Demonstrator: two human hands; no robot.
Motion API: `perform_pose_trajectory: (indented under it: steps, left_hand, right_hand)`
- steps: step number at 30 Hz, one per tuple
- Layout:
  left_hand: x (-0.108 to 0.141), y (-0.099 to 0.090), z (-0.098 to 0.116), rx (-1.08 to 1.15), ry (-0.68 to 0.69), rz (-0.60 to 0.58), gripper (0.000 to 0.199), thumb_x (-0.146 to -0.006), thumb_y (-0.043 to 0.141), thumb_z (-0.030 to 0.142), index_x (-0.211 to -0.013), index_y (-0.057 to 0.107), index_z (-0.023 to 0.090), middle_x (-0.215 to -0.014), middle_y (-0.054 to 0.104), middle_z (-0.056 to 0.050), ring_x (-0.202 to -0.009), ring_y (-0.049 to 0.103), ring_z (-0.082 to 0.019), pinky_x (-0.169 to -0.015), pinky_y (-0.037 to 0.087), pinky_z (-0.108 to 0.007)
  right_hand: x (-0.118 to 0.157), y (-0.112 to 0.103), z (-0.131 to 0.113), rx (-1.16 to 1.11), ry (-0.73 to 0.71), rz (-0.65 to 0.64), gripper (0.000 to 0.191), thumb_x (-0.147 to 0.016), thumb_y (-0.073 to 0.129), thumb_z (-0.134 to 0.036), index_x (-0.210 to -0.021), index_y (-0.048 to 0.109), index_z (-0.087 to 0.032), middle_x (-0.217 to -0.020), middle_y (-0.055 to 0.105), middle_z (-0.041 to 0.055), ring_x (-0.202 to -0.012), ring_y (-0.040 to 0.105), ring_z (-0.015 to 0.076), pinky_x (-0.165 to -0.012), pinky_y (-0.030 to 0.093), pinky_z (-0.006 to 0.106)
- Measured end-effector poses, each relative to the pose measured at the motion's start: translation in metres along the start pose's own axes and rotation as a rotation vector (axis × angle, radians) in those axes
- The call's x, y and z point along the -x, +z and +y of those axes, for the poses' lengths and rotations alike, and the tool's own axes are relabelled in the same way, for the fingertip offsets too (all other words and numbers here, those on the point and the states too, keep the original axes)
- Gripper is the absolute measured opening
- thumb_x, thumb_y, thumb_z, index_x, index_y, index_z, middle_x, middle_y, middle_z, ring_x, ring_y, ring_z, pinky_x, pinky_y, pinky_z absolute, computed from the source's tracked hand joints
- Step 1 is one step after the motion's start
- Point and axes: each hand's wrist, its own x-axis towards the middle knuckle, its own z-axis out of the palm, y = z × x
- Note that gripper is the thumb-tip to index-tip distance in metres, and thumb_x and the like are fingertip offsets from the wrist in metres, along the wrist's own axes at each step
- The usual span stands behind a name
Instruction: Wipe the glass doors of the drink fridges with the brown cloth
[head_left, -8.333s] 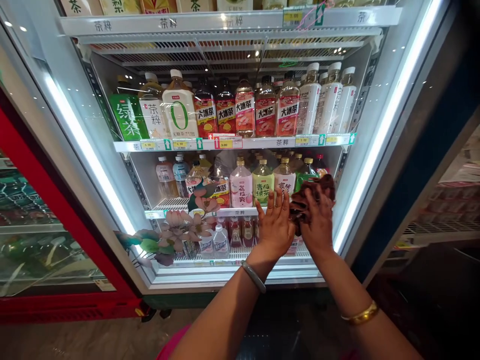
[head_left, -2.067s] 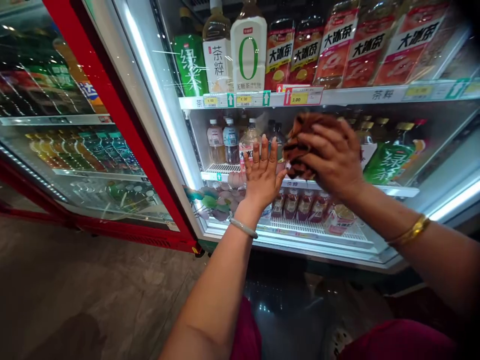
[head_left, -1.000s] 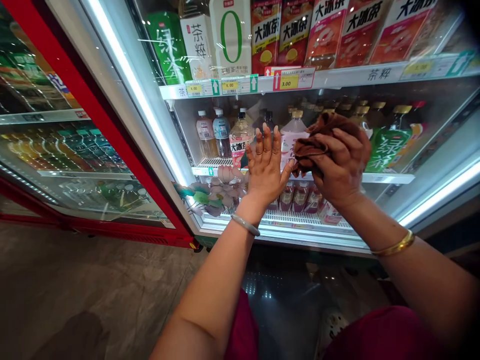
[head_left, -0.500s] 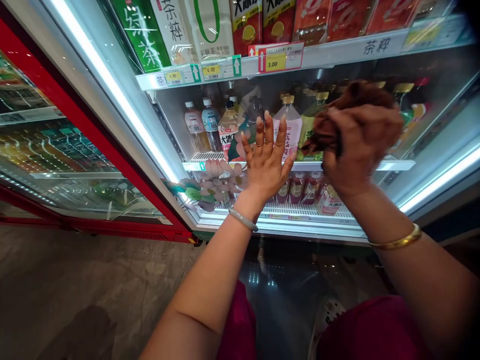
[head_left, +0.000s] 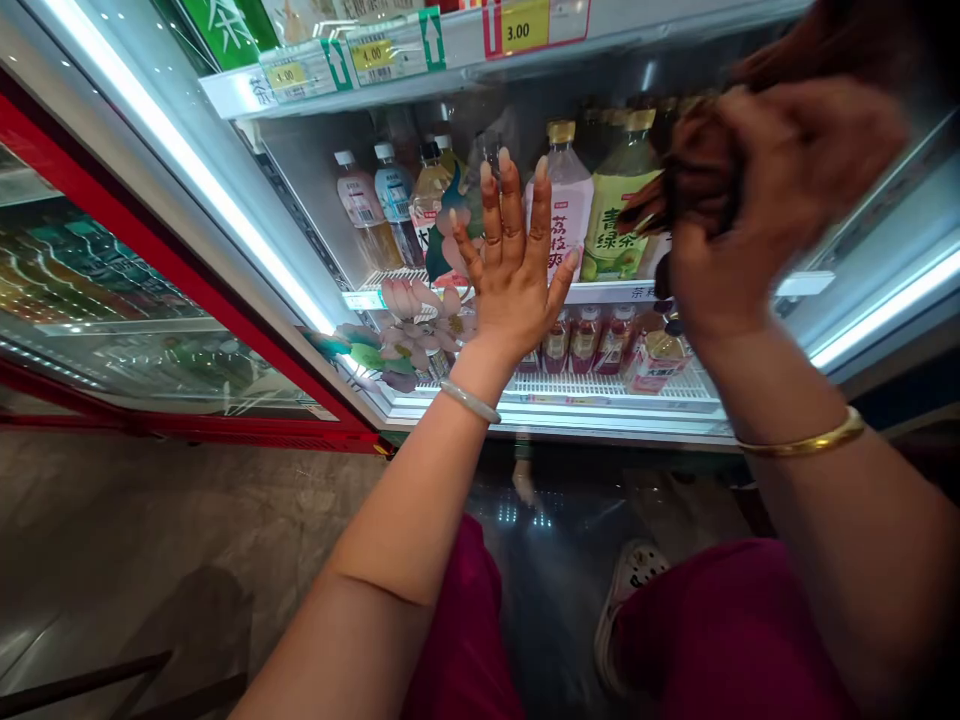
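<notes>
My left hand lies flat with spread fingers against the glass door of a lit drinks cooler, beside a flower decal. My right hand, blurred by motion, grips a bunched brown cloth at the right part of the door. Past the glass, a pink-labelled bottle and a green-labelled bottle stand on the middle shelf, between my hands in this view.
A red-framed cooler stands at the left. Smaller bottles fill part of the lower shelf. Below are the brown floor, my knees in magenta trousers and a light perforated shoe.
My right hand and the cloth have moved up and to the right. My left hand is still spread on the glass. The view has shifted, so the upper shelf sits higher.
</notes>
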Motion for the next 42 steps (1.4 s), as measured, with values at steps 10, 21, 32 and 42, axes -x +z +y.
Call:
perform_pose_trajectory:
  steps: [10, 21, 32, 42]
  left_hand:
    - [0.004, 0.010, 0.023, -0.134, 0.018, -0.010, 0.066, -0.105, 0.038, 0.046, -0.165, 0.030, 0.021, -0.176, 0.017, -0.006, -0.163, -0.012, -0.025, -0.129, -0.019, -0.055]
    - [0.007, 0.018, 0.024, -0.162, 0.031, 0.059, 0.068, -0.106, 0.037, 0.043, -0.167, 0.023, 0.017, -0.176, 0.015, -0.011, -0.162, -0.015, -0.025, -0.129, -0.016, -0.058]
    - [0.009, 0.024, 0.018, -0.122, 0.069, 0.096, 0.075, -0.105, 0.037, 0.034, -0.169, 0.001, 0.020, -0.177, 0.005, -0.009, -0.162, -0.015, -0.023, -0.128, -0.017, -0.059]
    - [0.008, 0.022, 0.025, -0.136, 0.009, 0.052, 0.068, -0.104, 0.039, 0.044, -0.167, 0.023, 0.022, -0.177, 0.012, -0.006, -0.163, -0.014, -0.022, -0.131, -0.014, -0.055]
  right_hand:
    - [-0.002, -0.013, 0.012, 0.176, -0.042, 0.132, 0.045, -0.088, 0.065, -0.030, -0.132, 0.068, -0.026, -0.127, 0.066, 0.0080, -0.126, 0.058, 0.0315, -0.112, 0.041, 0.059]
    - [0.023, 0.009, -0.002, 0.130, -0.262, 0.088, 0.045, -0.089, 0.066, -0.034, -0.135, 0.064, -0.033, -0.125, 0.069, 0.0038, -0.126, 0.056, 0.0270, -0.121, 0.036, 0.059]
    - [0.020, 0.029, -0.039, 0.198, -0.130, 0.084, 0.051, -0.090, 0.065, -0.033, -0.140, 0.058, -0.032, -0.135, 0.066, 0.0033, -0.136, 0.051, 0.0270, -0.125, 0.030, 0.057]
    - [0.008, -0.004, 0.026, 0.189, -0.040, 0.228, 0.053, -0.077, 0.064, -0.033, -0.130, 0.068, -0.029, -0.131, 0.064, 0.0079, -0.128, 0.056, 0.0362, -0.112, 0.040, 0.066]
